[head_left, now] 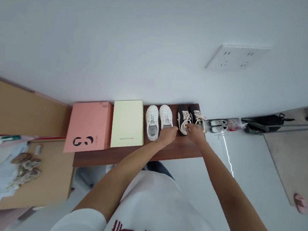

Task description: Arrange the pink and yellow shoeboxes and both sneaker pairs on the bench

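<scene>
A pair of dark brown sneakers (189,118) with cream laces stands at the right end of a dark wooden bench (140,153). Beside it stands a pair of white sneakers (159,121). My left hand (168,135) rests curled at the heel of the right white sneaker, next to the left brown one. My right hand (194,130) is closed at the heels of the brown pair, fingers against the cream laces. What each hand grips is too small to make out.
A pale yellow shoebox (128,123) and a pink shoebox (89,126) lie left of the shoes. A light wood desk (47,178) with papers stands at left. White shoes (217,125) and a dark bag (265,122) sit on the floor at right, by the white wall.
</scene>
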The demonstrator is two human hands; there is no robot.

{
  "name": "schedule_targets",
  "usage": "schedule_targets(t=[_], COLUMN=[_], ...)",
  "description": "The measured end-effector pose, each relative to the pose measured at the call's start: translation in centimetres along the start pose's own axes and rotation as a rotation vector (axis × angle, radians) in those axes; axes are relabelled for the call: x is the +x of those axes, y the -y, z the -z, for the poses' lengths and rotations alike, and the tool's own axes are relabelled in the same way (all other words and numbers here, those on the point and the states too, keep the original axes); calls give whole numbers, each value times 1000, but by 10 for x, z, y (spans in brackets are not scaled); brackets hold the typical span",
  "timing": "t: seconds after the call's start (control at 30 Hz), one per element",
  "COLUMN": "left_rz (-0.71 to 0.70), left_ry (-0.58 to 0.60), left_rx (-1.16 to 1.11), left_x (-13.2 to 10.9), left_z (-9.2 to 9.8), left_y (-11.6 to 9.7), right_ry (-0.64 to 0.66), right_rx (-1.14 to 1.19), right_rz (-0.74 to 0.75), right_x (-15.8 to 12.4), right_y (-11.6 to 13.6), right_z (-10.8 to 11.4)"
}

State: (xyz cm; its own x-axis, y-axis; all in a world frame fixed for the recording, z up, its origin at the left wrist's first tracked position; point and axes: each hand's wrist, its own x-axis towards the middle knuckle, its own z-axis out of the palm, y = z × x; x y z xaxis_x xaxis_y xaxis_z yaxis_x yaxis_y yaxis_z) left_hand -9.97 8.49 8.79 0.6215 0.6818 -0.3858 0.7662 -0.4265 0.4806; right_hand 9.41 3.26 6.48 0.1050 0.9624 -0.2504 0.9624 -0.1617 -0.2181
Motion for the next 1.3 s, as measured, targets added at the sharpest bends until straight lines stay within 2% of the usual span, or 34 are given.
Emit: schedule_targets(t=[0.07,0.13,0.27,0.4,0.5,0.57,0.67,0.73,0.8,0.9,1.0,1.07,1.2,1.3], left_rz=[20,97,340,579,670,672,588,495,402,350,380,394,328,176], left_ry=[-50,-92,-175,-228,-285,-322,-333,-306,-267,-267,-291,-304,-339,-245], left_rx=[-86,-181,-375,-477,-522,-560,-602,-596,-567,-497,-450,-434,-434,-492], left_x=[-32,-72,-162,-245,-284,-296,-294,-283,-269,-243,-220,-208,-186,-160], left_z=[2,2,-3,-15,-21,-20,-5,11,27,46,56,58,50,28], left_y=[24,51,111,162,190,205,223,232,238,241,240,236,213,178], right_ry=[-16,-14,18,68,92,72,-88,-241,-320,-219,-51,5,79,143], right_rx=[62,118,250,432,508,508,418,299,186,101,58,37,30,-3], right_rz=[40,64,98,68,12,-5,-53,-173,-339,-500,-515,-508,-466,-394], right_x=[-3,-8,-21,-43,-61,-67,-57,-40,-19,7,22,27,23,11], right_y=[20,42,88,141,184,212,238,241,233,214,201,197,191,185], right_z=[-2,-5,-18,-44,-69,-83,-91,-88,-80,-71,-66,-65,-64,-64])
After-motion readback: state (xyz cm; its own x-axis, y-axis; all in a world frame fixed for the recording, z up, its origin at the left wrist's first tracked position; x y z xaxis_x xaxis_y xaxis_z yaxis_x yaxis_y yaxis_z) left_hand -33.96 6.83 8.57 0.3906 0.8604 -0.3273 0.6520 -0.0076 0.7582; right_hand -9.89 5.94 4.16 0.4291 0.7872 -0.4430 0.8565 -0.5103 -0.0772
